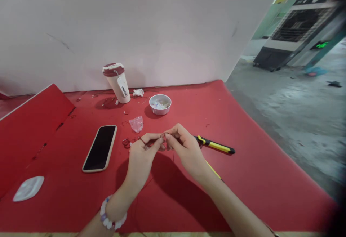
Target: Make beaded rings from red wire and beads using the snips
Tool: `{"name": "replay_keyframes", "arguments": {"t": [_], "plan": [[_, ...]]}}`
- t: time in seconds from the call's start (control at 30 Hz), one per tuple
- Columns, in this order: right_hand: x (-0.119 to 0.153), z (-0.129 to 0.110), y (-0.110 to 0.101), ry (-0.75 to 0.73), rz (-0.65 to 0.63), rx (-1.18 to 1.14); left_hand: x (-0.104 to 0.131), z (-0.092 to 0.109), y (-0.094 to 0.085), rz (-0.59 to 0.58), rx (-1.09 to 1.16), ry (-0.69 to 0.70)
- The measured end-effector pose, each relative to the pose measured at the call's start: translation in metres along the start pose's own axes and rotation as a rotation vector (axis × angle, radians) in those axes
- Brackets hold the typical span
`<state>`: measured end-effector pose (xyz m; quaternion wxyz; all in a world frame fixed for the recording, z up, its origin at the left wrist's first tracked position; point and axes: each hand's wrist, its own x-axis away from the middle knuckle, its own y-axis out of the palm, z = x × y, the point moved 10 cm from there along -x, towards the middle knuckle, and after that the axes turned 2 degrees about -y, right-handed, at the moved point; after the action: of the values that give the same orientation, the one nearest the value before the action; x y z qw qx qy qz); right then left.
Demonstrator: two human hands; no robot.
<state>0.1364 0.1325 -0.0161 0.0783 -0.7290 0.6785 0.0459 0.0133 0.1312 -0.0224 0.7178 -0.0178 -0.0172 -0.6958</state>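
My left hand (144,157) and my right hand (186,154) meet above the middle of the red table. The thumb and fingers of each are pinched together, fingertips nearly touching. Between them is a thin dark cord, too small to make out fully; part of it runs over the left fingers. Dark cord loops (126,143) lie left of my left hand, below a small clear plastic bag (136,124). A yellow and black tool (217,146) lies right of my right hand, and a second yellow tool is partly hidden under the right forearm.
A phone (100,148) lies on the left of the red table (256,179). Behind it stands a coffee cup (118,84), with a small white bowl (160,104) of bits to its right. A white dish (29,188) is at lower left. A pale wall panel (140,31) rises behind.
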Motion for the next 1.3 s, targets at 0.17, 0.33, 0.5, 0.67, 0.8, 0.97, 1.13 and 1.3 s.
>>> {"name": "replay_keyframes", "arguments": {"t": [0.17,0.33,0.5,0.67,0.8,0.97,1.13,1.3], "plan": [[-0.004,0.0,-0.003,-0.018,-0.018,0.174,-0.004,-0.007,0.001,-0.019,-0.062,-0.043],[-0.003,-0.003,0.001,0.004,-0.078,0.171,-0.003,-0.009,0.0,-0.006,-0.012,-0.046],[-0.004,-0.003,-0.005,-0.014,-0.032,0.167,-0.007,-0.012,0.01,-0.099,0.125,-0.045],[-0.003,-0.004,-0.007,-0.102,0.016,0.079,-0.004,-0.006,0.021,-0.223,0.07,0.036],[-0.001,-0.006,-0.001,-0.138,-0.046,0.009,0.001,0.01,0.016,-0.176,-0.183,0.169],[0.004,-0.023,-0.018,-0.269,0.15,0.187,0.006,0.025,-0.003,0.029,-0.347,0.255],[0.0,-0.004,-0.008,-0.049,0.04,-0.077,0.016,0.038,0.007,0.054,-0.548,0.5],[-0.004,0.009,0.002,0.136,-0.087,-0.513,0.032,0.051,0.012,0.141,-0.608,0.815]]}}
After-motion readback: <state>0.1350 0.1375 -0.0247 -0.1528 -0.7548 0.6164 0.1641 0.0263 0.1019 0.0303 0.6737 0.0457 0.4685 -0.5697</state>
